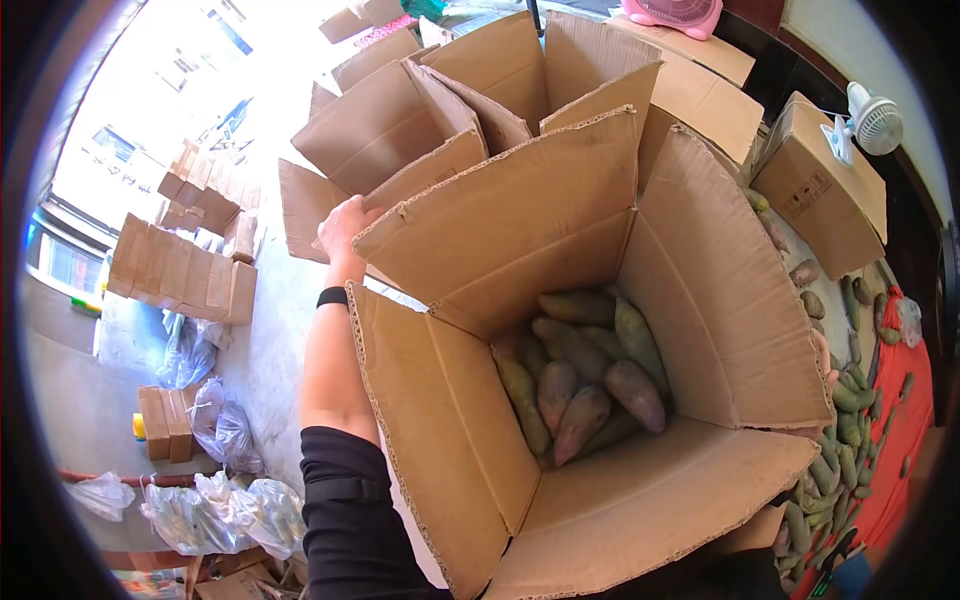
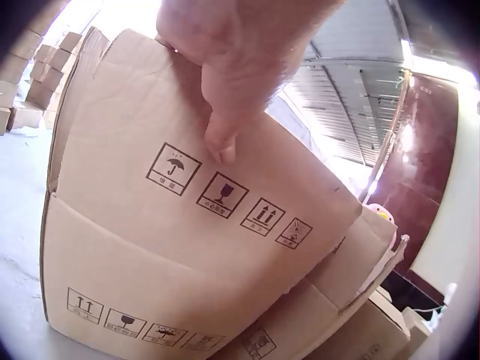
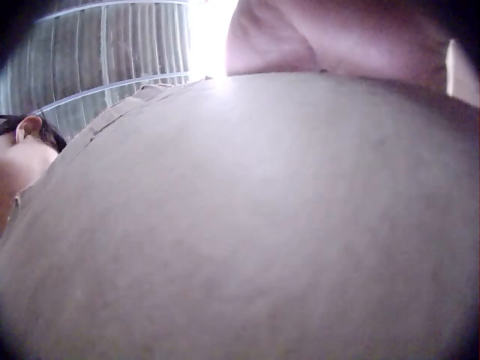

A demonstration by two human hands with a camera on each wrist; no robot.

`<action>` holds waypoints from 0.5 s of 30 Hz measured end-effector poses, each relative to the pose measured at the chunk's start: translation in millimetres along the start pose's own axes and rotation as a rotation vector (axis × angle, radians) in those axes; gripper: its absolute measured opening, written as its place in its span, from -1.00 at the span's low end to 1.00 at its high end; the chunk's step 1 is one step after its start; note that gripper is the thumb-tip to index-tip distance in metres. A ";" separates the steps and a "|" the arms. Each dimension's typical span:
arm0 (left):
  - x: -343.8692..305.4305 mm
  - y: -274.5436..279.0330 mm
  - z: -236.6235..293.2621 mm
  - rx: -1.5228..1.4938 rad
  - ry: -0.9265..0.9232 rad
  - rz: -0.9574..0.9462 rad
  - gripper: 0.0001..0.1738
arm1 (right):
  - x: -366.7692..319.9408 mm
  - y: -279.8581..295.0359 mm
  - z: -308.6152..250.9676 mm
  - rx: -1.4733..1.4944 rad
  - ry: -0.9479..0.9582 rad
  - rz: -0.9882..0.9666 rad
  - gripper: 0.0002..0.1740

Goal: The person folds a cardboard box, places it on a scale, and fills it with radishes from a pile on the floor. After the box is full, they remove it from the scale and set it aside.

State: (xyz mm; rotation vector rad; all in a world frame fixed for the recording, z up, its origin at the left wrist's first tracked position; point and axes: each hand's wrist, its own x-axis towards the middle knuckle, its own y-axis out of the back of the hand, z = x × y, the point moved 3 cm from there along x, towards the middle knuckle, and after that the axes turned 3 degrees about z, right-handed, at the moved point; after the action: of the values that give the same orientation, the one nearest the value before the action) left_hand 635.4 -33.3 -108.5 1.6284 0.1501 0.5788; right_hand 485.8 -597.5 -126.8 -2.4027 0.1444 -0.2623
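Observation:
An open cardboard box (image 1: pixel 720 290) is nearest the person, its flaps raised, with long green and reddish-brown fruits or tubers (image 1: pixel 575 345) at its bottom. Just beyond it stands another open cardboard box (image 1: pixel 390 130). The left hand (image 1: pixel 350 225) grips that farther box's top edge. In the left wrist view, the thumb of the left hand (image 2: pixel 232 75) lies on the printed cardboard side (image 2: pixel 150 232), and its other fingers are hidden behind the edge. The right hand (image 3: pixel 337 41) shows at the top of a close cardboard surface (image 3: pixel 247 210); its fingers are hidden.
More open boxes (image 1: pixel 500 70) stand at the back. Stacked cartons (image 1: pixel 185 270) and plastic bags (image 1: pixel 225 430) lie on the left floor. To the right, green produce (image 1: pixel 850 430) spreads beside a red sheet (image 1: pixel 905 400). A white fan (image 1: pixel 878 125) tops a carton (image 1: pixel 825 190).

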 end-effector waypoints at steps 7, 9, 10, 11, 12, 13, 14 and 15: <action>-20.7 -7.8 -27.4 -0.641 -0.266 0.343 -0.51 | -0.5 17.4 -3.6 -0.063 -0.056 0.084 -0.23; -57.1 20.2 -27.0 -0.909 -0.102 0.207 -0.48 | 3.0 17.5 -8.6 -0.175 -0.024 -0.073 -0.27; -80.6 36.6 -27.0 -1.170 0.076 0.089 -0.44 | 1.7 20.2 -9.3 -0.181 -0.044 -0.071 -0.27; -103.3 53.8 -25.3 -1.163 0.094 0.085 -0.44 | 1.9 23.5 -8.6 -0.134 -0.079 -0.013 -0.30; -127.9 68.0 -22.9 -1.376 0.152 0.002 -0.42 | 2.0 24.8 -8.2 -0.089 -0.116 0.041 -0.34; -151.4 82.4 -19.1 -1.590 0.216 -0.076 -0.40 | 3.8 21.5 -8.2 -0.095 -0.137 0.029 -0.34; -172.5 100.9 -14.9 -1.586 0.243 -0.068 -0.40 | 5.0 18.8 -8.7 -0.095 -0.127 0.067 -0.38; -193.2 118.2 -7.5 -1.647 0.241 -0.137 -0.40 | 2.6 17.7 -10.8 -0.099 -0.120 0.107 -0.42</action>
State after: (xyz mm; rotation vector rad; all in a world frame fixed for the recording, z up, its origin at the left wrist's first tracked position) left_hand 437.8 -126.7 -48.7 -0.0478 -0.0585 0.5188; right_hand 485.2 -618.1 -130.4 -2.4912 0.2355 -0.0628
